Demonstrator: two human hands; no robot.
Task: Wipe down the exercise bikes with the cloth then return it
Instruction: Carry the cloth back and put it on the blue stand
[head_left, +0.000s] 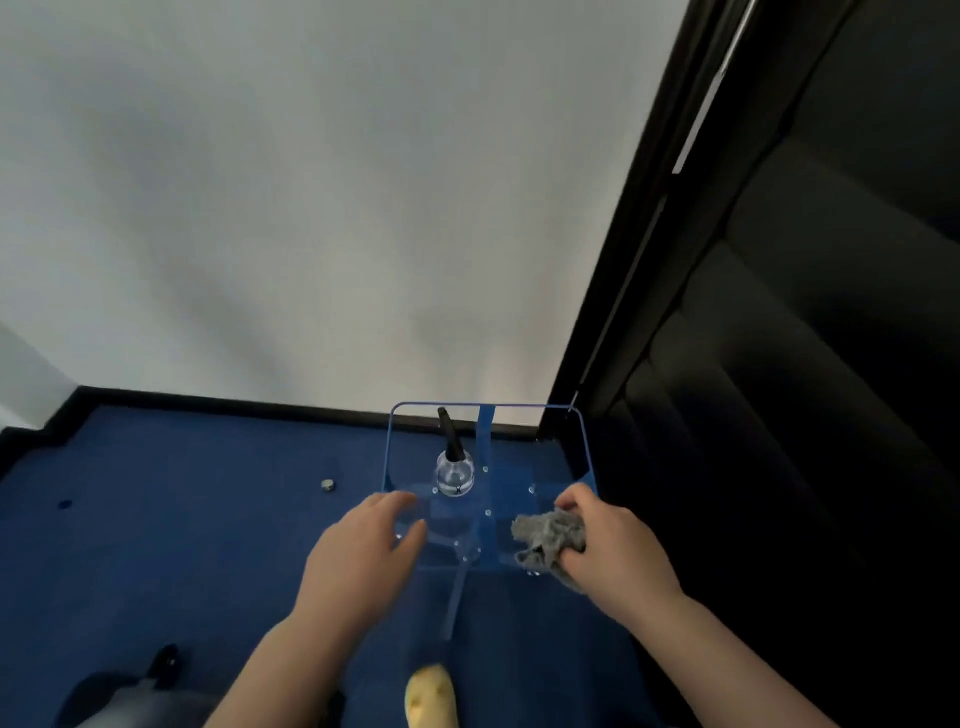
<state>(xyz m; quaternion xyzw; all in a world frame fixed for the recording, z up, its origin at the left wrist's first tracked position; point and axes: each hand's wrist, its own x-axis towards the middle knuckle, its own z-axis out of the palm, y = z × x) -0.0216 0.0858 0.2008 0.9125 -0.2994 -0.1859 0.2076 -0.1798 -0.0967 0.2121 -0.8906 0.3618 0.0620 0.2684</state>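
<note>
right hand (613, 551) bunched round grey cloth (548, 540), over right compartment of clear acrylic caddy (488, 410), near front edge. left hand (363, 545) spread, empty, at caddy's left edge. spray bottle (454, 467) behind, well apart from cloth.

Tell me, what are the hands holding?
The right hand grips a crumpled gray cloth, bunched up by its right side. The left hand holds nothing; it rests open on the clear stand.

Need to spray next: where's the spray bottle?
Head view, centre: the spray bottle stands in the clear caddy's back-left compartment, just beyond the left hand.
</note>
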